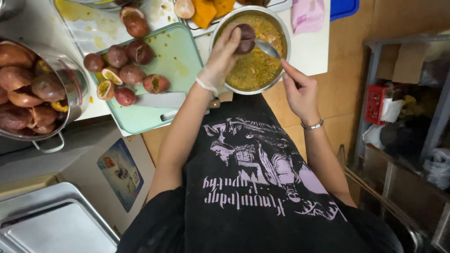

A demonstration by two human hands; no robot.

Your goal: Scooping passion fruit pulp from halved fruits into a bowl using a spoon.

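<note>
Head view: the left hand (220,58), gloved, fingers wrapped round a passion fruit half (245,38) over the steel bowl (276,70) at the counter's near edge; the right hand (300,91) pinches a spoon (268,48). Bowl well filled with pulp; several fruits (125,70) wait on the cutting board (178,56), more in the pot (75,91).
</note>
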